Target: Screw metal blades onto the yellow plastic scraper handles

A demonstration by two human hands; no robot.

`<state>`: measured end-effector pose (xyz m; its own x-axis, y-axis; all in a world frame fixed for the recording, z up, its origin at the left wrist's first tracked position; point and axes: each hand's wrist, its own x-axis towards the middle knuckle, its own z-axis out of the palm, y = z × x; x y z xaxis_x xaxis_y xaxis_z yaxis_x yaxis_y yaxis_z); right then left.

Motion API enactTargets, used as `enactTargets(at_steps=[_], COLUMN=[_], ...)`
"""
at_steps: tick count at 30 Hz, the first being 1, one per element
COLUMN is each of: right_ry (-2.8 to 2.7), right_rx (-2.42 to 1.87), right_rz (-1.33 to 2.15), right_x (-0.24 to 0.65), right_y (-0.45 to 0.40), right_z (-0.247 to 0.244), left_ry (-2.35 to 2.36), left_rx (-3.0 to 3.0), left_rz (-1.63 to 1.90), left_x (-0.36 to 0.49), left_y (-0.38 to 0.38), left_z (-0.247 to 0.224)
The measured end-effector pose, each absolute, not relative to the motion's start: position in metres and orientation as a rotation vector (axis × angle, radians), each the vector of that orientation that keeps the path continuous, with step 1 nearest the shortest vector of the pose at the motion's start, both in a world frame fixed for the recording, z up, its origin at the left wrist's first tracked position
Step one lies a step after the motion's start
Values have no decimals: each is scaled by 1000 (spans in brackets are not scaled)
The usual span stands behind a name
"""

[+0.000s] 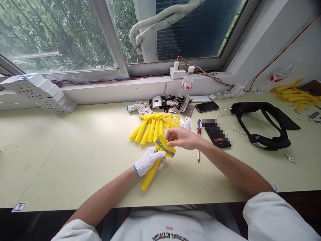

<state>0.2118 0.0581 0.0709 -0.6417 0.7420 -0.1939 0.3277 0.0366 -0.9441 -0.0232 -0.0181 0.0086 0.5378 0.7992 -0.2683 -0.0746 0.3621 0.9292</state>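
Note:
My left hand (pixel 149 161), in a white knitted glove with a blue cuff, is closed round a yellow scraper (pixel 151 176) just below its head. The handle slants down toward me. A grey metal blade (pixel 165 147) lies across the head, with yellow plastic on both sides of it. My bare right hand (pixel 182 138) is over the head's upper right side, thumb and fingers pinched together; what is between them is too small to make out. Just beyond, several yellow scraper handles (pixel 150 130) lie in a row, beside small yellow plates (pixel 172 121) and loose metal blades (pixel 186 122).
A screwdriver (pixel 199 134) and two phones (pixel 207 106) lie right of the parts. Behind are a white glove (pixel 139 108), black packets (pixel 173 102) and a bottle (pixel 187 83). A black headset (pixel 263 125), an earbud (pixel 290 158) and more yellow handles (pixel 296 93) lie farther right; white boxes (pixel 41 92) stand left.

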Motion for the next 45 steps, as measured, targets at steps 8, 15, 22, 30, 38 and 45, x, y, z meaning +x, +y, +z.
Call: enactTargets(at_steps=[8,15,22,30,38,45], right_ry=[-2171,-2148,-2081,-2147,-2175,-2265], right_rx=[-1212,-1251,-1172,-1254,-1274,-1258], right_rz=[1428,1419,1559,1404,1363,1396], right_x=[202,198,202,194,194,197], right_y=[48,43,46,39,37,41], right_z=[65,62,64,66,62,61], left_ry=[765,824,829,853,872,841], left_rx=[946,1033,1087,1106,1115,1115], left_rz=[690,659,646,615,614,620], left_x=[-23,-24,-23,-23,-25,-23], left_y=[-19,-20,-19,-20,-20,-21], left_z=[8,6,7,12,0,-1])
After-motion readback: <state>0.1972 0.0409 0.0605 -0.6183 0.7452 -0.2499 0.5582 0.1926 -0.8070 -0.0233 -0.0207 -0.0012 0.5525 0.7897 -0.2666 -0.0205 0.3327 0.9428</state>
